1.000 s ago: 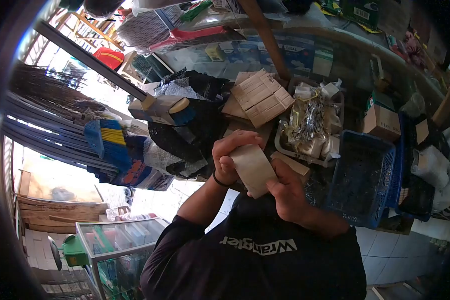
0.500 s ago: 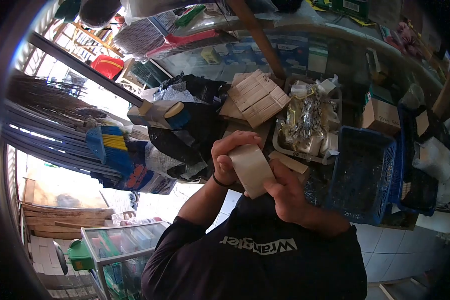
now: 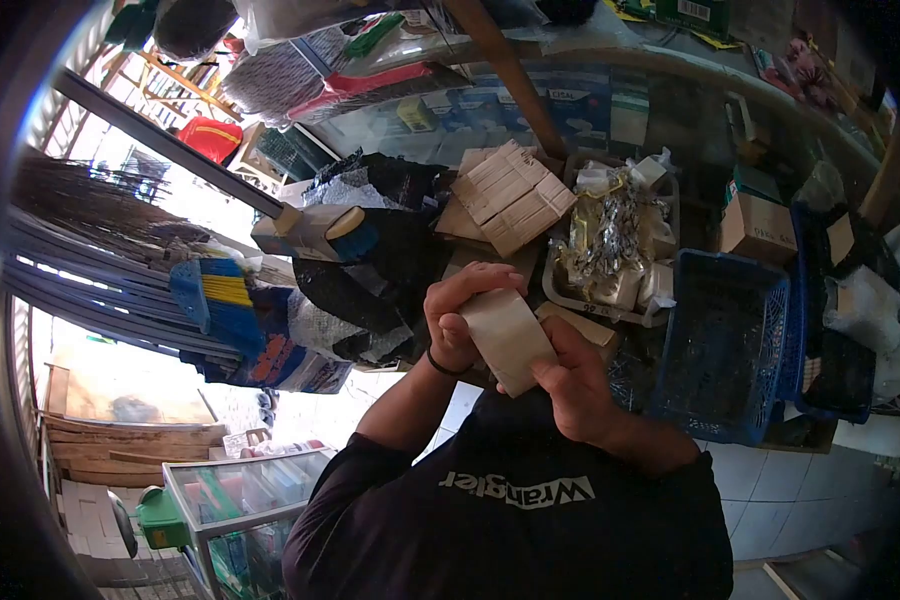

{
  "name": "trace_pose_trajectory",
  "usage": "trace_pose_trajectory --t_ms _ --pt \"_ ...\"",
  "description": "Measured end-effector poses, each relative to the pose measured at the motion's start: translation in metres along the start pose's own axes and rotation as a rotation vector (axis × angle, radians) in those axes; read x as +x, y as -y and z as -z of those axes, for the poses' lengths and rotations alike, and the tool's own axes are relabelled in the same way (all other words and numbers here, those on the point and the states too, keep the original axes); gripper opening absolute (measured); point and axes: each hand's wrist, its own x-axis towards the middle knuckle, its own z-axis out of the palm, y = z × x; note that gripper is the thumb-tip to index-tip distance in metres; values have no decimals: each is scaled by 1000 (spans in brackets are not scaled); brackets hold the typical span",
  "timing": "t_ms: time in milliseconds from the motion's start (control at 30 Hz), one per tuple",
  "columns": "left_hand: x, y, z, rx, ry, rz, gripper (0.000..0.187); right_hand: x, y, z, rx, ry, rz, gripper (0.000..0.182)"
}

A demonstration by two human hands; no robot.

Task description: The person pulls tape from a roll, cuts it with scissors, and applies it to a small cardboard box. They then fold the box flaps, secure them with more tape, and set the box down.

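Observation:
A small plain beige box [image 3: 510,340] is held tilted in front of my chest. My left hand [image 3: 460,312], with a dark band at its wrist, wraps round the box's left and far side. On the near right side, my right hand [image 3: 576,380] grips it with the thumb across the corner. Beyond the hands lie flattened cardboard pieces [image 3: 510,198]. A pale tray [image 3: 560,296] to their right holds metal parts in clear plastic. Another brown cardboard piece [image 3: 592,328] sits just behind my right hand.
A blue basket [image 3: 728,345] stands to the right, near a cardboard box [image 3: 757,226]. On the left are brooms [image 3: 110,300], a blue and yellow brush [image 3: 215,285] and black plastic wrapping [image 3: 355,290]. A glass cabinet [image 3: 255,490] stands at the lower left.
The box and both hands keep nearly the same pose, with the box shifted very slightly. The surroundings appear slightly shifted in the view.

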Motion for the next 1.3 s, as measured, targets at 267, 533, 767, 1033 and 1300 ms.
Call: trace_pose_trajectory --t_ms 267,533,767,1033,1300 --pt "2 1 2 -28 16 28 82 -2 -4 1 -10 -33 -32 26" --pt "4 -4 14 -56 80 328 79 0 22 17 -632 -127 356 24" --pt "5 -6 13 -93 147 356 72 1 30 25 -833 -125 395 19" --pt "0 -6 11 -144 103 461 59 3 35 18 -1090 -134 474 16" --pt "-7 -2 12 -184 125 440 58 3 26 18 -1285 -54 516 24"
